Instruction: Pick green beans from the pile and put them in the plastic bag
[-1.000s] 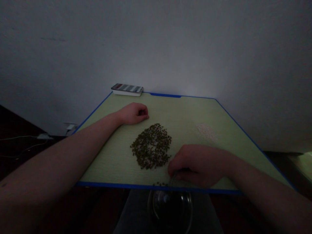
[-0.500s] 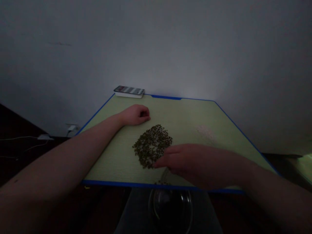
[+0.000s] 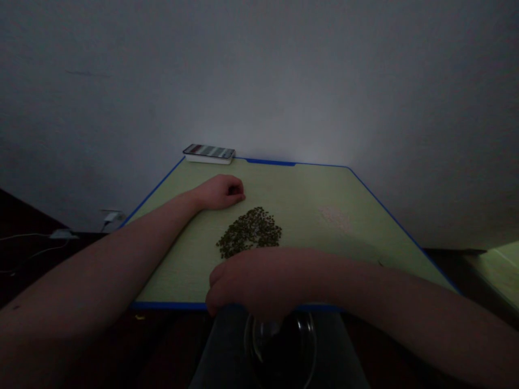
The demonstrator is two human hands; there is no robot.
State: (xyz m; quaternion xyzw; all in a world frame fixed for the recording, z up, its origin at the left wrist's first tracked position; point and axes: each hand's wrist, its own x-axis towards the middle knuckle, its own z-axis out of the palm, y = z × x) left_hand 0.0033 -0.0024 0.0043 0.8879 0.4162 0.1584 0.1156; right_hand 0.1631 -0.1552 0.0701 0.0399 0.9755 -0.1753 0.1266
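A pile of small greenish-brown beans or seeds [image 3: 251, 229] lies spread on the pale yellow-green table [image 3: 292, 186]. My left hand [image 3: 222, 192] rests on the table beyond the pile, its fingers loosely curled and nothing visible in them. My right hand [image 3: 255, 278] is at the table's front edge, on the near side of the pile and hiding part of it. Its fingers point left and down, and their tips are hidden from me. Just below that hand a clear glass bowl [image 3: 313, 351] sits between my legs, under the table's front edge.
A phone [image 3: 211, 151] lies on a white box [image 3: 208, 159] at the back left corner. Pale small grains [image 3: 335, 219] are scattered on the right side. Blue edging [image 3: 170, 306] borders the table, and a wall [image 3: 267, 81] rises behind it. Cables and a plug [image 3: 110, 218] are at left.
My right hand has moved left and toward me, from the pile's near right side to the table's front edge above the bowl. My left hand stays in place. The view has shifted slightly.
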